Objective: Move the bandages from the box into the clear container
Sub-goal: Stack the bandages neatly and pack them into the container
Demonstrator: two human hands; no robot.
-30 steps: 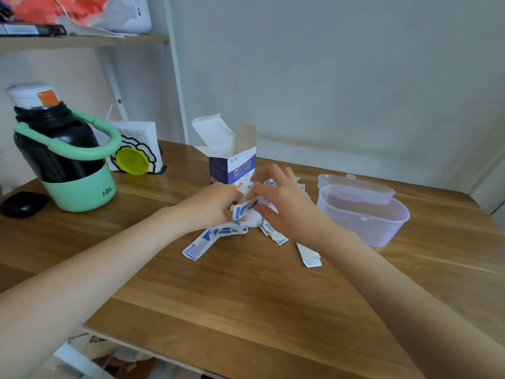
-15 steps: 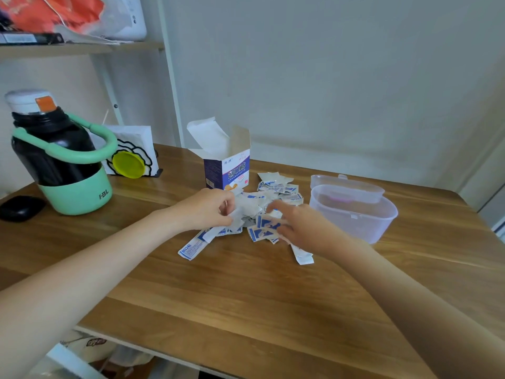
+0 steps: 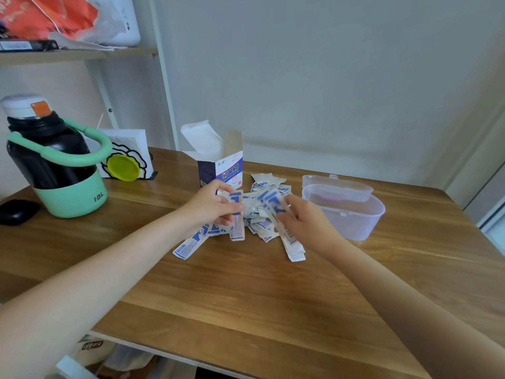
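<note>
Beside the box point(image 3: 222, 170), left hand point(image 3: 211, 207) & right hand point(image 3: 303, 222) are each pinching bandages point(image 3: 258, 214); loose strips are probably slipping out before reaching container point(image 3: 347, 214).

Over at nine o'clock on the wooden table point(image 3: 246, 296) stands a black-and-mint jug point(image 3: 54, 165), a black case point(image 3: 16, 212) beside it, and a white napkin holder point(image 3: 128, 154) just behind. Cluttered shelf point(image 3: 76, 54) at eleven.

The wooden table point(image 3: 246, 296) carries a bandage pile point(image 3: 259, 214) at centre, box point(image 3: 221, 170) at twelve o'clock, clear container point(image 3: 352, 217) at three, green-black jug point(image 3: 57, 165) at nine.
</note>
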